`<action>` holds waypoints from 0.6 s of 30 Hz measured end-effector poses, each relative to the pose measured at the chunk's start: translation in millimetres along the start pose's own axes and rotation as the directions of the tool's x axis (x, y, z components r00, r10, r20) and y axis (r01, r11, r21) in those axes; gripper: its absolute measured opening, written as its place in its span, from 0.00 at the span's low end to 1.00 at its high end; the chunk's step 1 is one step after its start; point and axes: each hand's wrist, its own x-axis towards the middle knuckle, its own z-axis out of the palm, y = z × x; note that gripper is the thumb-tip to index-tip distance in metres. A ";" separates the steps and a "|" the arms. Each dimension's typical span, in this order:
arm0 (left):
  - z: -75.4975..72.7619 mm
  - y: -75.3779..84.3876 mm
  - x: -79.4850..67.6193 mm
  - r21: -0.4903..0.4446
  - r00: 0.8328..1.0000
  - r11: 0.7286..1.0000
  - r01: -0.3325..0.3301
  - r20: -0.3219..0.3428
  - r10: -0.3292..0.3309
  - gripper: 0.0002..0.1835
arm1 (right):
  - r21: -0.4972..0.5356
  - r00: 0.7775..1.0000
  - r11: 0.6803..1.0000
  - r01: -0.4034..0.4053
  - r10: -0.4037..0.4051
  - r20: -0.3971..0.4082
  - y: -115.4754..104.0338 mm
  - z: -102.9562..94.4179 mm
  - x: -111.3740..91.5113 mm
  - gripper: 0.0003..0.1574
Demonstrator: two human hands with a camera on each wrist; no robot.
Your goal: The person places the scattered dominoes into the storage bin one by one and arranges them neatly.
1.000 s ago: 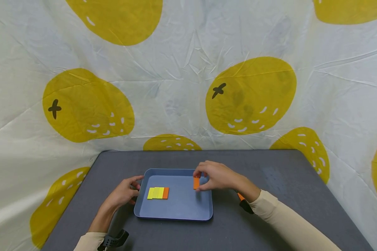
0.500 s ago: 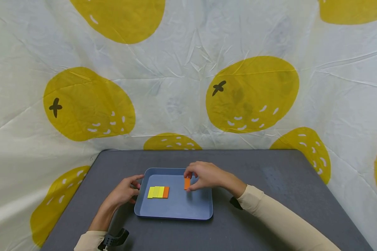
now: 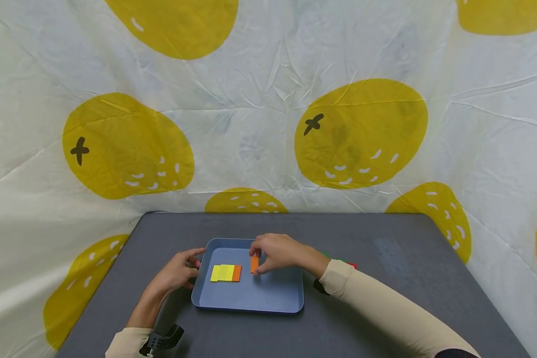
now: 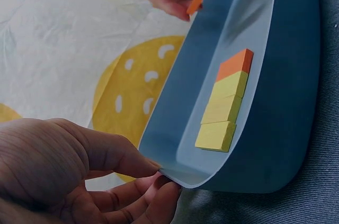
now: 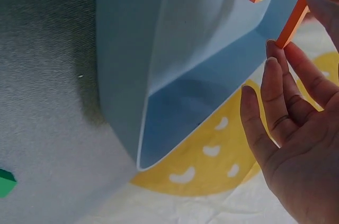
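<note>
My right hand (image 3: pixel 283 252) pinches a small orange block (image 3: pixel 254 265) between thumb and fingertips, holding it above the blue tray (image 3: pixel 270 299). In the right wrist view this block stands lengthwise between the thumb and the fingers. Inside the tray, three yellow blocks (image 4: pixel 223 108) lie side by side in a row, with another orange block (image 4: pixel 236 65) at the row's right end. My left hand (image 3: pixel 177 271) grips the tray's left rim, thumb on the edge and fingers on the outer side.
Beyond the tray's right side, a green block (image 5: pixel 6 182) lies on the grey table (image 3: pixel 385 248). A bit of red (image 3: pixel 353 265) shows behind the right sleeve, which partly hides it. A white curtain (image 3: pixel 246 144) with yellow fruit prints hangs behind the table.
The right hand has moved left over the tray with the orange block, toward the row. Green and red pieces have come into view behind the right forearm. My left hand stays put.
</note>
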 end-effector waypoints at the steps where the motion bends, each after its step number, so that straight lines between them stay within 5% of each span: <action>1: -0.1 0.0 0.0 0.001 1.000 1.000 0.000 -0.001 0.000 0.35 | -0.010 1.000 1.000 -0.002 0.002 0.003 -0.4 1.4 2.5 0.25; 18: 1.0 -0.4 1.9 0.015 1.000 1.000 0.005 -0.009 -0.005 0.34 | -0.145 0.996 0.987 -0.074 0.081 0.040 -10.5 29.0 31.2 0.28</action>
